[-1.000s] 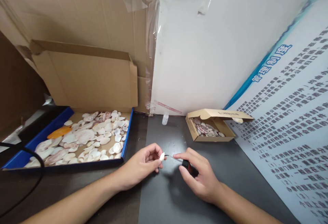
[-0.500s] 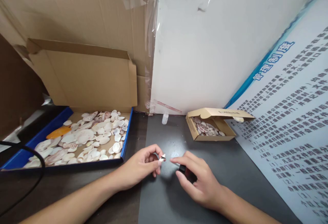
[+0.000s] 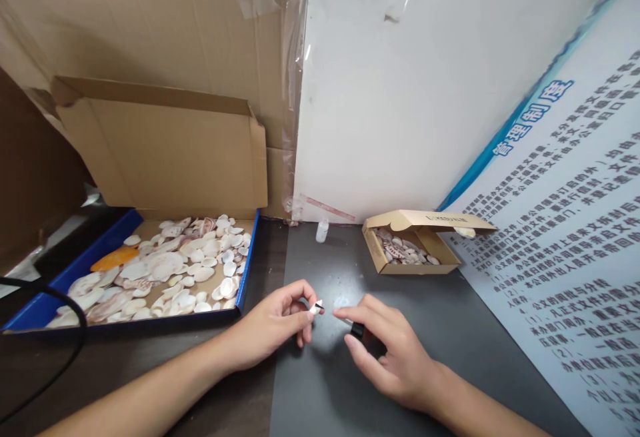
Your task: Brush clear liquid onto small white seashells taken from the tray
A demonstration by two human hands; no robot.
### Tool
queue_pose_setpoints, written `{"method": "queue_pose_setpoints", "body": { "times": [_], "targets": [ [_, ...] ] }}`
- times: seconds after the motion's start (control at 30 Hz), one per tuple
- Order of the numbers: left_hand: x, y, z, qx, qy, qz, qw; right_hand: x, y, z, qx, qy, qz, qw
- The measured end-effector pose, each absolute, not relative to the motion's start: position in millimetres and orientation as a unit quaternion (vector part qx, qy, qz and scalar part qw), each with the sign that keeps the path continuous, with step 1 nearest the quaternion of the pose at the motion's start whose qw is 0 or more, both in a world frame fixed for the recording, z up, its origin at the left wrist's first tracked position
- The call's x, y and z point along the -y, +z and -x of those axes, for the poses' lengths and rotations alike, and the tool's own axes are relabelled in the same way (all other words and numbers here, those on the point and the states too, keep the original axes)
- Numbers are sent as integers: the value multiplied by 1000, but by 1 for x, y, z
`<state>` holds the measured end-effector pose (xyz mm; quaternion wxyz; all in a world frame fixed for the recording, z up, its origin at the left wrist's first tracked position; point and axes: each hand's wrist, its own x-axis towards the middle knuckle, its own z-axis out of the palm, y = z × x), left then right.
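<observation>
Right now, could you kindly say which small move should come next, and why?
Perhaps tilt the small white shell slightly for a clearer look: the left hand pinches it, a dark spot shows against it, and the right hand points the black-handled tool toward it, but whether tool and shell touch is unclear.

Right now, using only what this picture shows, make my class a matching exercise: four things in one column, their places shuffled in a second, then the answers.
Things:
1. small white piece
2. black-handled tool
3. small bottle
4. orange piece

Places:
A. in the blue-sided box
B. near the foot of the white panel
C. in the left hand
D. in the right hand

Pairs: 1-C, 2-D, 3-B, 4-A
</observation>
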<state>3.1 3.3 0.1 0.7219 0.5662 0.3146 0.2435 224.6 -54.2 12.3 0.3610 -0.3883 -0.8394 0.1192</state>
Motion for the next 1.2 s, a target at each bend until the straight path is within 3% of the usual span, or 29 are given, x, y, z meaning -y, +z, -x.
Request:
{"method": "queue_pose_setpoints", "body": {
  "times": [1.2],
  "targets": [
    [-3,1,-3,-323,269,-573,704,58,15,-223,832,127,421,339]
  ]
}}
